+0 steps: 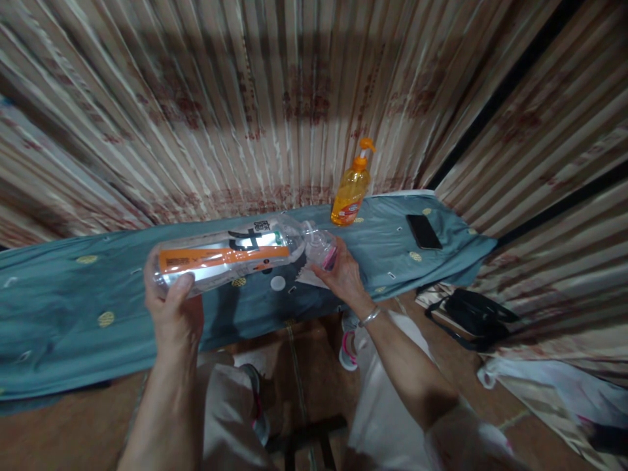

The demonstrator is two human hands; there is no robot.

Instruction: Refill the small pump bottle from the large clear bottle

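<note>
My left hand [174, 311] is closed around the base end of a large clear plastic bottle [220, 258] with an orange and silver label. The bottle lies nearly level in the air, its neck to the right and slightly raised. In my right hand [347, 273] is a small clear bottle [321, 247] with some pink at its far end. The two necks come together; whether they touch or one sits inside the other I cannot tell. Below them a round white cap [277, 283] lies on the teal cloth [122, 275]. A pale flat piece [314, 277] shows partly beneath my right hand.
An orange pump bottle [350, 193] with yellow-orange liquid stands at the back of the cloth-covered table. To its right lies a black phone [423, 232]. Pleated curtains [294, 104] rise behind and to the right. A black bag [473, 314] rests low on the right.
</note>
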